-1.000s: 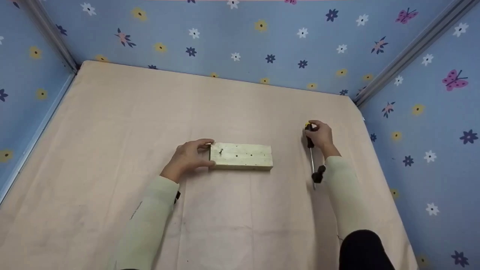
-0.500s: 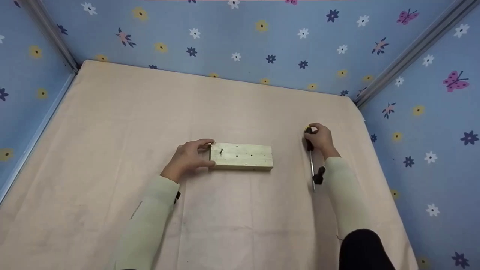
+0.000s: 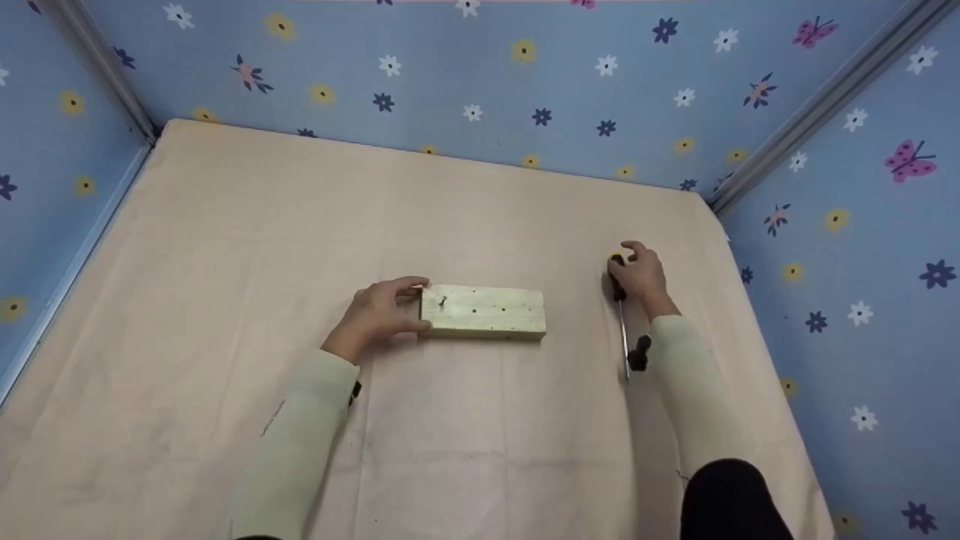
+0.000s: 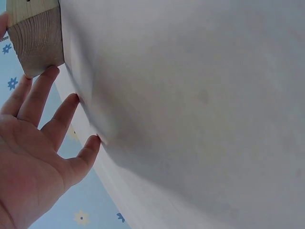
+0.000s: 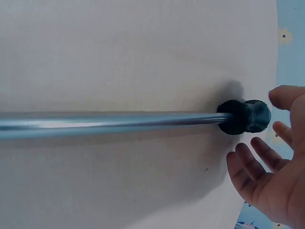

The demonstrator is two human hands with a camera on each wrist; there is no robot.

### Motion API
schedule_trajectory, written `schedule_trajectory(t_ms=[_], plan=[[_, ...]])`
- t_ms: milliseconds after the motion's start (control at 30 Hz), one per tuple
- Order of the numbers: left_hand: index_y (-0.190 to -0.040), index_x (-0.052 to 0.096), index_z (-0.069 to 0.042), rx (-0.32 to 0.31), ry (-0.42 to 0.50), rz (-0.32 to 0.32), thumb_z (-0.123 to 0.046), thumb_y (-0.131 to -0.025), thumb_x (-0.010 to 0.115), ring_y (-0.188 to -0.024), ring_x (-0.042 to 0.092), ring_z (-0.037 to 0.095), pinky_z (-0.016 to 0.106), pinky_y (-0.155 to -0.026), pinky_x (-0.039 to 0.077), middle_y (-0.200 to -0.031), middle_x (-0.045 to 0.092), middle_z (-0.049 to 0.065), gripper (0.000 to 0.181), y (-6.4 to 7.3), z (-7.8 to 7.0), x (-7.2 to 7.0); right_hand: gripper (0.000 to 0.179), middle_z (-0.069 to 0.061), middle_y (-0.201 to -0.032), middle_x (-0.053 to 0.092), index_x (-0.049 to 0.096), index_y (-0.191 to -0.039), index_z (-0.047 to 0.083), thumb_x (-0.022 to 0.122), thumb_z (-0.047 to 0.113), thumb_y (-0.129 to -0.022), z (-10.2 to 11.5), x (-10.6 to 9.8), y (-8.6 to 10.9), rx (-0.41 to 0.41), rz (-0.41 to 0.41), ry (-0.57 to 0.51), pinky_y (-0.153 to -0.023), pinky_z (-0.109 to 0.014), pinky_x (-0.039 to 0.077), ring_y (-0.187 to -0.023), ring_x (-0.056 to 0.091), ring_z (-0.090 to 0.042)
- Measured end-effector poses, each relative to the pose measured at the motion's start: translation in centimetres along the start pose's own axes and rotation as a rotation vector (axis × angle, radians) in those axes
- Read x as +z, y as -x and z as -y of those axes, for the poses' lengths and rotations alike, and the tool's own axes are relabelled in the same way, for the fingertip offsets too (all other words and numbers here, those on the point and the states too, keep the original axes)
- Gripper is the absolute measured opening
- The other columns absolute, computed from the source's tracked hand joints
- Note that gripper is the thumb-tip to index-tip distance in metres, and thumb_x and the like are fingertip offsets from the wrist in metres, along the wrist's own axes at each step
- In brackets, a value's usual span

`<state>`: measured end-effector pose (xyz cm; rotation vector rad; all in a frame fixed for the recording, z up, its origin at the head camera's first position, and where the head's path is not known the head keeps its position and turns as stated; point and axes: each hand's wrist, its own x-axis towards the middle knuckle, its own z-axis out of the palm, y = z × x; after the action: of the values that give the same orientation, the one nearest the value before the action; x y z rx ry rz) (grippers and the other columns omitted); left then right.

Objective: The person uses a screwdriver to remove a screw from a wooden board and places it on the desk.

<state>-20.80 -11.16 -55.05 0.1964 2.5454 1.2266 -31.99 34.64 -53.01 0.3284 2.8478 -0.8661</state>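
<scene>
A pale wooden block lies flat on the cloth-covered table, with several small dark holes in its top. A small screw stands up near its left end. My left hand holds that end between thumb and fingers; in the left wrist view, fingertips touch the block's end edge. To the right lies a screwdriver with a black and yellow handle, its shaft pointing toward me. My right hand is beside the handle, fingers spread and apart from it in the right wrist view.
A cream cloth with creases covers the table. Blue flowered panels rise along the back and both sides. A dark rounded shape is at the lower right.
My right hand has loosened from the screwdriver and its fingers have lifted off the handle. The screwdriver has shifted slightly toward me. The left hand and block have stayed put.
</scene>
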Motion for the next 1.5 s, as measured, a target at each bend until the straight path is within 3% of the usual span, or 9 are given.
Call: schedule_trajectory(t_ms=[233, 567, 833, 1200, 1500], plan=[[-0.138, 0.05, -0.035, 0.001, 0.008, 0.005, -0.042, -0.07, 0.083, -0.135, 0.045, 0.019, 0.051, -0.117, 0.022, -0.133, 0.061, -0.008, 0.075, 0.0, 0.0, -0.2, 0.057, -0.017, -0.142, 0.042, 0.042, -0.144, 0.016, 0.059, 0.032, -0.092, 0.9, -0.4, 1.2, -0.142, -0.046, -0.03, -0.102, -0.053, 0.041, -0.129, 0.043, -0.036], [-0.137, 0.051, -0.036, -0.024, -0.006, 0.007, -0.04, -0.07, 0.082, -0.135, 0.044, 0.02, 0.049, -0.115, 0.026, -0.134, 0.06, -0.008, 0.074, 0.0, -0.3, -0.1, 0.052, -0.016, -0.133, 0.051, 0.051, -0.138, 0.014, 0.062, 0.021, -0.087, 1.7, -0.5, 3.3, -0.437, -0.078, -0.015, -0.103, -0.056, 0.038, -0.124, 0.047, -0.038], [-0.138, 0.051, -0.035, -0.019, -0.017, 0.0, -0.041, -0.07, 0.083, -0.135, 0.045, 0.021, 0.052, -0.116, 0.023, -0.134, 0.06, -0.008, 0.075, 0.0, -0.4, 0.0, 0.05, -0.009, -0.131, 0.057, 0.055, -0.134, 0.018, 0.065, 0.025, -0.086, 3.1, 0.9, 5.9, -0.666, -0.018, 0.057, -0.101, -0.054, 0.041, -0.123, 0.051, -0.03], [-0.138, 0.049, -0.036, -0.023, -0.029, 0.004, -0.043, -0.071, 0.081, -0.136, 0.044, 0.022, 0.053, -0.117, 0.02, -0.136, 0.059, -0.007, 0.074, 0.1, -0.2, -0.1, 0.052, -0.001, -0.132, 0.056, 0.055, -0.134, 0.018, 0.067, 0.028, -0.084, 5.4, 4.3, 8.8, -0.812, 0.178, 0.135, -0.103, -0.052, 0.041, -0.127, 0.048, -0.024], [-0.141, 0.048, -0.031, -0.005, -0.026, 0.006, -0.04, -0.073, 0.079, -0.133, 0.047, 0.024, 0.05, -0.114, 0.029, -0.137, 0.059, -0.002, 0.076, 0.2, -0.6, 0.1, 0.057, 0.001, -0.13, 0.057, 0.056, -0.132, 0.022, 0.07, 0.041, -0.08, 5.7, 5.9, 9.2, -0.803, 0.197, 0.213, -0.103, -0.048, 0.044, -0.125, 0.051, -0.022]])
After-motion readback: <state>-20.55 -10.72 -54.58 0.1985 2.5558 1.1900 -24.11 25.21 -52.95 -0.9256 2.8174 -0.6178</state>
